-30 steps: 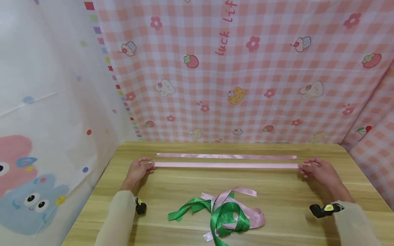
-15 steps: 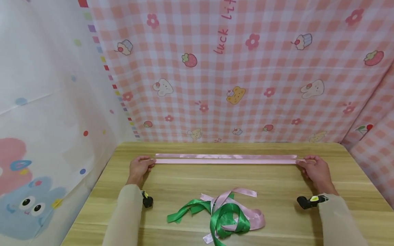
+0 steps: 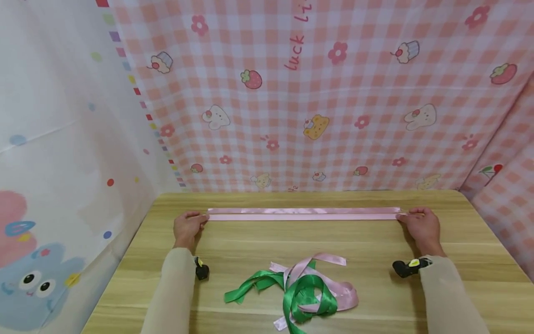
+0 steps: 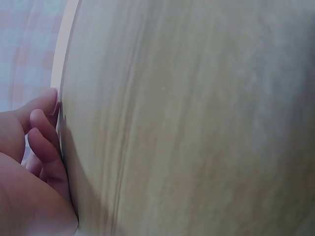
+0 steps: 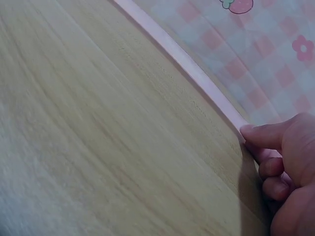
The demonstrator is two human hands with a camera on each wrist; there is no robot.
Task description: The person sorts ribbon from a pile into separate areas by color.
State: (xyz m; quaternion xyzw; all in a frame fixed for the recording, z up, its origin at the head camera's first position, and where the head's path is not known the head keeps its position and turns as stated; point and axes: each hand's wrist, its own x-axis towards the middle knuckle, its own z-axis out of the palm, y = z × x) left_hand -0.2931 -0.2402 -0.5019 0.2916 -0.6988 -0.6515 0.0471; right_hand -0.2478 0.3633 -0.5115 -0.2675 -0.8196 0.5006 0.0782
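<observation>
Ribbon (image 3: 302, 217) held straight across wooden table (image 3: 137, 278)

Near the far edge, we see a person's left hand (image 3: 187, 227) and right hand (image 3: 422, 228) pinching opposite ends of this pale pink strip, each between thumb and fingers. In the right wrist view, we find the lower fingers curled in toward the palm. With both ends held, the strip runs straight and looks taut; we judge the grip serves to keep it flat, untwisted and in line with its neighbor. That neighbor, a second pink ribbon (image 3: 300, 211), lies just beyond it, nearly parallel, with ends roughly matching. Whether the edges touch, or whether the held strip rests on the wood, we cannot tell.

Nearer the person, green ribbon (image 3: 308, 294) and looser pink ribbon (image 3: 346, 297) curl over each other in a heap, placed, we suppose, well apart so as not to tangle with the straight pair. We see no box, tray or other container; the heap sits directly on the tabletop. Behind it all, we note checkered cloth (image 3: 271, 109) printed with strawberries and cupcakes.
</observation>
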